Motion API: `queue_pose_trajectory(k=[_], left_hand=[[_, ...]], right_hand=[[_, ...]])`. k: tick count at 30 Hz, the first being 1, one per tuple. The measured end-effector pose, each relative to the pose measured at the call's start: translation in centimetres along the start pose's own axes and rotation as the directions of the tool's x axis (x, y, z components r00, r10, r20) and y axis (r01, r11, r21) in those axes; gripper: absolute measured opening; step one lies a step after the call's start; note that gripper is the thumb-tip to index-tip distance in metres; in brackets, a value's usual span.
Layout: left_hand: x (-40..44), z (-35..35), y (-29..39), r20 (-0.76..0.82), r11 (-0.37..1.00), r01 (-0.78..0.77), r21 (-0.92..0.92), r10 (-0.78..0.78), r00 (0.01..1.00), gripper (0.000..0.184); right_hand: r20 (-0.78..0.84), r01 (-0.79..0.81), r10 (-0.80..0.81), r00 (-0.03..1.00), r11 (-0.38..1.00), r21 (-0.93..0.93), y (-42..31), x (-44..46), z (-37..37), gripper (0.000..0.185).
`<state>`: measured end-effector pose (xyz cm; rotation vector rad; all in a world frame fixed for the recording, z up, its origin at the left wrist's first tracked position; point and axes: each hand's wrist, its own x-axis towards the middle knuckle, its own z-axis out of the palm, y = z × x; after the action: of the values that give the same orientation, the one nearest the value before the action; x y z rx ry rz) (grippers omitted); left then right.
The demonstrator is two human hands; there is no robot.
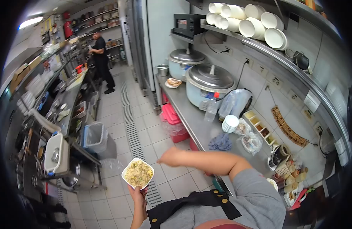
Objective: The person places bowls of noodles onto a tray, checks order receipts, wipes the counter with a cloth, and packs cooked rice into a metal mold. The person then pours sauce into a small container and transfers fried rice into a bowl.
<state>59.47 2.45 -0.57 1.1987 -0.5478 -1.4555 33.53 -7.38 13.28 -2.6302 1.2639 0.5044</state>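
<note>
My left hand point(137, 197) grips a white square bowl point(127, 182) from below, its fingers closed against the side. Fried rice with yellow bits point(139, 173) fills the bowl. To the right of the bowl, and apart from it, is my right hand point(171, 157), with the arm stretched across in front of me. Its fingers curl downward and look closed; they are slightly blurred, and whatever they may hold is hidden. Both hands are in the air over the aisle floor.
On my right, a steel counter point(176, 100) bears large rice cookers point(210, 82), a plastic bottle point(211, 108), a blue cloth point(220, 142) and a seasoning tray point(259, 129). Stacked white containers point(252, 27) fill the shelf above. A bin point(96, 137) stands left; a person point(101, 57) stands farther down the aisle.
</note>
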Motion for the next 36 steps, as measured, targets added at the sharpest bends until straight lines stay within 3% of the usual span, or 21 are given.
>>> queue_pose_trajectory(k=[2,3,4,5,6,7,8,12,13,14,15,17,18,20,21,24,26,27,29,33,36], left_hand=[[2.6,1.6,-0.2,0.007,1.000,0.022,-0.013,-0.022,1.000,0.058],[4.0,2.2,-0.5,-0.014,0.999,0.025,-0.030,-0.026,1.000,0.059],[5.5,2.8,-0.9,0.014,0.998,0.038,-0.048,-0.038,0.999,0.062],[6.9,3.5,-1.4,0.039,0.998,0.055,-0.042,-0.054,0.998,0.062],[8.2,4.3,-1.6,0.032,0.998,0.063,-0.022,-0.062,0.998,0.062],[9.3,5.4,-1.6,0.023,0.998,0.066,-0.003,-0.066,0.998,0.063],[9.7,7.3,-0.9,0.042,0.996,0.085,0.005,-0.085,0.995,0.064],[17.0,11.6,-3.3,0.079,0.992,0.106,0.074,-0.111,0.991,0.066],[18.8,13.3,-3.4,0.099,0.992,0.100,0.080,-0.108,0.989,0.066],[20.2,15.0,-3.4,0.088,0.988,0.126,0.085,-0.133,0.987,0.066],[21.6,16.9,-3.5,0.077,0.984,0.154,0.087,-0.161,0.984,0.067],[24.2,20.7,-2.6,0.124,0.982,0.169,0.088,-0.179,0.976,0.069],[25.5,22.3,-2.7,0.108,0.980,0.172,0.101,-0.182,0.977,0.069],[27.8,25.6,-2.4,0.104,0.978,0.173,0.115,-0.185,0.977,0.071],[28.8,27.2,-2.2,0.116,0.977,0.177,0.122,-0.191,0.975,0.071],[31.7,31.6,-1.7,0.174,0.976,0.197,0.095,-0.211,0.962,0.069],[33.6,33.2,-1.5,0.229,0.962,0.231,0.146,-0.260,0.938,0.065],[34.5,34.1,-1.4,0.234,0.959,0.240,0.153,-0.271,0.934,0.065],[36.6,36.0,-1.4,0.277,0.962,0.225,0.157,-0.262,0.924,0.062],[41.7,38.1,-1.9,0.315,0.960,0.227,0.165,-0.269,0.910,0.064],[45.5,39.8,-0.8,0.337,0.954,0.240,0.178,-0.288,0.896,0.067]], right_hand=[[-0.055,-0.155,0.148,0.987,0.973,-0.168,5.2,-2.8,-5.1,0.043],[-0.177,-0.201,0.188,0.966,0.978,-0.061,11.3,-1.5,-3.3,0.044],[-0.112,-0.374,0.374,0.921,0.927,0.021,11.7,-5.9,-10.1,0.050],[-0.257,-0.439,0.388,0.885,0.879,-0.186,16.4,-7.2,-10.8,0.057],[-0.302,-0.533,0.459,0.835,0.812,-0.237,18.8,-10.2,-13.9,0.064],[-0.378,-0.606,0.489,0.786,0.729,-0.318,20.4,-13.3,-16.8,0.051],[-0.454,-0.670,0.510,0.730,0.667,-0.327,23.2,-16.0,-18.6,0.052],[-0.686,-0.879,0.557,0.469,0.372,-0.299,30.1,-26.1,-26.3,0.046],[-0.688,-0.935,0.634,0.352,0.265,-0.234,31.4,-28.0,-28.2,0.041],[-0.750,-0.961,0.602,0.275,0.194,-0.197,32.5,-30.2,-29.6,0.041],[-0.693,-0.993,0.711,0.116,0.088,-0.077,34.3,-32.1,-31.8,0.066],[-0.734,-0.996,0.677,-0.043,-0.082,-0.017,35.3,-35.4,-35.4,0.072],[-0.835,-0.984,0.545,-0.081,-0.176,-0.020,37.5,-37.5,-36.3,0.078],[-0.865,-0.966,0.462,-0.195,-0.242,0.088,36.8,-38.4,-38.8,0.042],[-0.943,-0.949,0.295,-0.155,-0.311,0.059,38.2,-39.0,-38.9,0.029],[-0.938,-0.930,0.300,-0.175,-0.364,0.057,41.4,-40.0,-39.9,0.027],[-0.954,-0.952,0.291,-0.076,-0.307,-0.018,43.3,-39.6,-39.4,0.022],[-0.951,-0.949,0.299,-0.075,-0.316,-0.024,44.0,-39.2,-39.1,0.022],[-0.980,-0.967,0.197,-0.017,-0.252,-0.034,45.1,-38.0,-39.0,0.019],[-0.986,-0.965,0.165,-0.015,-0.260,-0.029,47.7,-33.1,-40.6,0.021],[-0.996,-0.998,0.081,0.046,-0.040,-0.049,49.2,-29.4,-43.7,0.018]])
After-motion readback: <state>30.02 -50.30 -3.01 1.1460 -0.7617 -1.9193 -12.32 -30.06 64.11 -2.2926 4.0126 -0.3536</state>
